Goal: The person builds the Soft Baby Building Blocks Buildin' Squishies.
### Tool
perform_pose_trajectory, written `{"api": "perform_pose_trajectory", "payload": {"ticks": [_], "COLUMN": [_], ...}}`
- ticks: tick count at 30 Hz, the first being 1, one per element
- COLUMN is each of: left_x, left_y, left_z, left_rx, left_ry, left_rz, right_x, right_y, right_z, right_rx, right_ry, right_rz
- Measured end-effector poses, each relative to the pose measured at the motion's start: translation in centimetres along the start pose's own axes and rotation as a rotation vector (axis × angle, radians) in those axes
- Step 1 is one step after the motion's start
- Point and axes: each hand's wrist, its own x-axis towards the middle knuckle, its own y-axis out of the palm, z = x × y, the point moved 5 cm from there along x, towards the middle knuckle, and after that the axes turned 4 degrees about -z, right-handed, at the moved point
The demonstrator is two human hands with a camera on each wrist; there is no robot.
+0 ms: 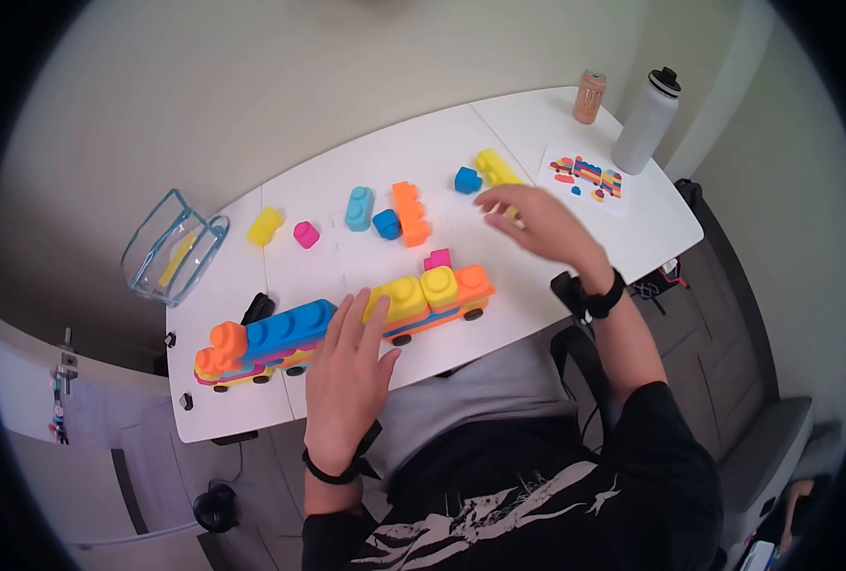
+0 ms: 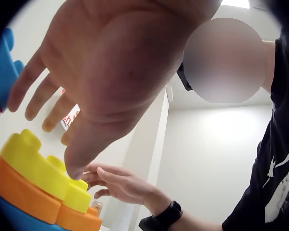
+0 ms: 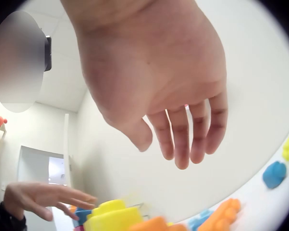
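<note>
A long train of toy building blocks on black wheels lies along the table's near side. Its left part carries a long blue block (image 1: 292, 326) and an orange block (image 1: 228, 338); yellow blocks (image 1: 404, 298) and an orange end block (image 1: 474, 279) top the right part. My left hand (image 1: 348, 381) is over the train's middle, fingers extended, hiding part of it. Holding nothing, my right hand (image 1: 543, 226) hovers above the table at the right, fingers loosely bent. Close to its fingertips lie a yellow block (image 1: 496, 167) and a small blue block (image 1: 467, 180).
Loose blocks lie behind the train: orange (image 1: 409, 214), light blue (image 1: 359, 208), pink (image 1: 306, 234) and yellow (image 1: 266, 226). A clear zip bag (image 1: 177, 249) stands at the left. A printed picture (image 1: 585, 181), a bottle (image 1: 646, 124) and a can (image 1: 588, 97) are at the back right.
</note>
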Motion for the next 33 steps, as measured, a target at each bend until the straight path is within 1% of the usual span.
{"api": "perform_pose_trajectory", "payload": {"ticks": [2,3,5,6,8,9,11,12,14,21,23,24,26,29,30,32,33], "left_x": [0.0,0.0,0.2,0.3,0.4,0.4,0.3,0.4,0.4,0.2,0.3,0.4,0.5,0.6,0.6,0.7,0.7], "left_y": [-0.3,-0.3,-0.6,-0.7,-0.8,-0.8,-0.8,-0.8,-1.0,-0.5,-0.1,0.0,0.0,0.6,0.7,0.6,0.6], "left_z": [0.2,0.3,0.1,0.1,-0.2,-0.2,-0.2,-0.2,-0.3,0.2,0.4,0.3,0.2,0.4,0.2,0.2,0.1], "left_rx": [-0.029,-0.030,-0.060,-0.060,-0.077,-0.076,-0.073,-0.072,-0.079,-0.077,-0.044,-0.045,-0.072,-0.082,-0.087,-0.081,-0.080], "left_ry": [0.018,0.015,0.061,0.060,0.078,0.075,0.081,0.078,0.088,0.088,0.111,0.111,0.101,0.079,0.093,0.067,0.075], "left_rz": [-0.022,-0.020,-0.074,-0.073,-0.071,-0.071,-0.072,-0.073,-0.074,-0.070,-0.046,-0.047,-0.057,-0.015,-0.013,-0.018,-0.018], "right_x": [1.0,1.7,3.0,3.7,5.1,5.7,6.9,7.6,8.5,8.9,8.7,8.6,8.3,8.1,8.0,8.1,8.2], "right_y": [-0.9,-0.8,0.4,1.1,2.6,3.4,4.4,4.9,6.0,8.2,8.0,8.2,8.4,8.8,8.7,8.7,8.9], "right_z": [-2.5,-3.3,-6.0,-7.1,-8.7,-9.3,-9.7,-10.1,-11.8,-12.6,-12.4,-12.5,-12.4,-12.2,-12.0,-11.5,-11.8], "right_rx": [-0.120,-0.119,-0.202,-0.201,-0.416,-0.415,-0.528,-0.526,-0.646,-0.713,-0.671,-0.672,-0.667,-0.699,-0.706,-0.664,-0.674], "right_ry": [0.091,0.091,0.206,0.205,0.174,0.172,0.172,0.170,0.265,0.203,0.124,0.124,0.059,0.044,0.056,0.130,0.118], "right_rz": [0.009,0.012,0.109,0.110,0.115,0.117,0.058,0.059,0.170,0.119,0.040,0.040,-0.053,-0.034,-0.039,0.013,0.001]}}
